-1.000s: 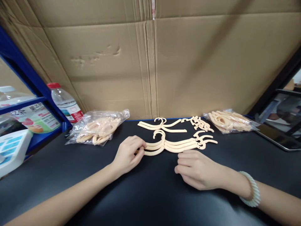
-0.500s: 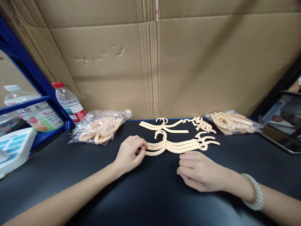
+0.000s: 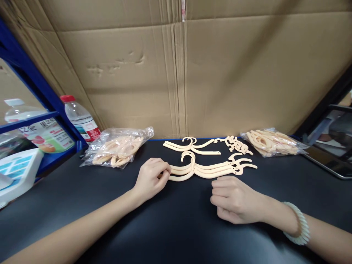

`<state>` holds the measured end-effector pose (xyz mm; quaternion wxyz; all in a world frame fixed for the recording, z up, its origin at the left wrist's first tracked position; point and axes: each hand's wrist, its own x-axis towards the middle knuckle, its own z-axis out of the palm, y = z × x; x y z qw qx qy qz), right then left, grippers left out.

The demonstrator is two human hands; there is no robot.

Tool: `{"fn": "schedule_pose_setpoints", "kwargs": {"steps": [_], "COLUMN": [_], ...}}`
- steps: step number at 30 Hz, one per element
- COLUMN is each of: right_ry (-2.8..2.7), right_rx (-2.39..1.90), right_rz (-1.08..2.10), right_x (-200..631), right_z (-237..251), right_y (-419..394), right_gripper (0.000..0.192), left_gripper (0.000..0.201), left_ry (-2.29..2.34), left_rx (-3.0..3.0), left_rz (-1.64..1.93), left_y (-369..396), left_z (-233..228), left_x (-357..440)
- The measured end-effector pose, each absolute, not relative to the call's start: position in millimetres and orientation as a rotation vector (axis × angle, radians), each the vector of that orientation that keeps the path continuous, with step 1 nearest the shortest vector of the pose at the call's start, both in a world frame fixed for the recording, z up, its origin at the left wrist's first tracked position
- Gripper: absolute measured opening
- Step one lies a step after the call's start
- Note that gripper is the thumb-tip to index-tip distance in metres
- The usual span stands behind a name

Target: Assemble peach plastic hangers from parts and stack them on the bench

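A stack of cream plastic clothes hangers [image 3: 213, 172] lies on the black tabletop, with curved hooks pointing away from me. My left hand [image 3: 152, 178] is closed around the left ends of this stack, its fingertips pinched together and hiding those ends. Short curved cream pieces [image 3: 242, 161] lie at the stack's right end. My right hand [image 3: 236, 200] rests on the table just below that end, fingers curled into a loose fist, apart from the hangers. No object shows in it. Behind the stack are more cream hangers [image 3: 178, 147] with spread arms.
A heap of small cream parts [image 3: 236, 145] lies at the back. Clear bags of cream pieces stand on the left [image 3: 118, 150] and right [image 3: 271, 143]. A red-capped bottle [image 3: 82, 119] and a blue shelf [image 3: 66, 135] flank the left side; cardboard [image 3: 132, 80] walls the back.
My right hand has shifted slightly to the right and its fingers are curled tighter. My left hand has drawn back very slightly at the hanger ends. The hangers stay put.
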<state>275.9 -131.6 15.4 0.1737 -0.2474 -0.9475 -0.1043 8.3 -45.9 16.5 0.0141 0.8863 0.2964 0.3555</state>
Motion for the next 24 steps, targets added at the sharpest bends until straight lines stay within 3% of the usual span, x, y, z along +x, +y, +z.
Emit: {"fn": "schedule_pose_setpoints", "kwargs": {"steps": [13,24], "right_ry": [-2.713,-2.693], "right_rx": [-0.683,-0.668], "right_rz": [-0.183,-0.167], "right_x": [277.1,276.3], "right_z": [20.4,21.9], "right_y": [-132.6,-131.7], "right_gripper": [0.021,0.021], "left_gripper": [0.011,0.019], "left_ry": [0.913,0.916], "left_rx": [2.752,2.766], "left_rz": [1.126,1.125], "left_y": [-49.7,-47.9], "left_z": [18.5,17.9], "left_x": [8.6,8.8]}}
